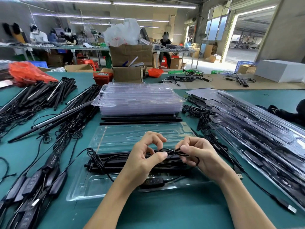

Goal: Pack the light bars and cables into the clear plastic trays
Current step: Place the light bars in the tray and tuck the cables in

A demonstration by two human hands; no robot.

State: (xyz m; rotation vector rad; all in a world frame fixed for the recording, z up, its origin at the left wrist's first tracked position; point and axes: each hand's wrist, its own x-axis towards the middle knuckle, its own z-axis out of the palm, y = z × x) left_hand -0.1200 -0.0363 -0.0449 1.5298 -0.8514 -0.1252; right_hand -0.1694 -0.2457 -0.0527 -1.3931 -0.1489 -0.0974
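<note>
Green matting covers the table [165,215] we work at, and our two bare forearms reach up from the bottom edge and meet over an open clear tray [132,139]. Behind it stands a stack of empty trays [140,100], with a few black bars [140,120] laid between the two. At our right a long heap of packed trays [264,129] runs off the edge. At our left loose light bars [49,96] lie in a tangle with their leads, and a row of black controllers [33,184] is partly cut off at the bottom corner.

In the near half of the open tray we see light bars [118,161] lying side by side, their middle hidden behind our hands. A controller [153,181] rests in the tray's front part, half covered by our left wrist.

Our left hand [145,162] is turned palm inward, thumb and forefinger pinching the thin black cable [171,152], the other fingers curled above. Our right hand [203,157] sits close beside it, fingers curled round the same cable, which loops between the two hands just above the bars. We cannot tell how many turns the loop has. A USB plug [240,176] lies on the matting just right of our right wrist.
</note>
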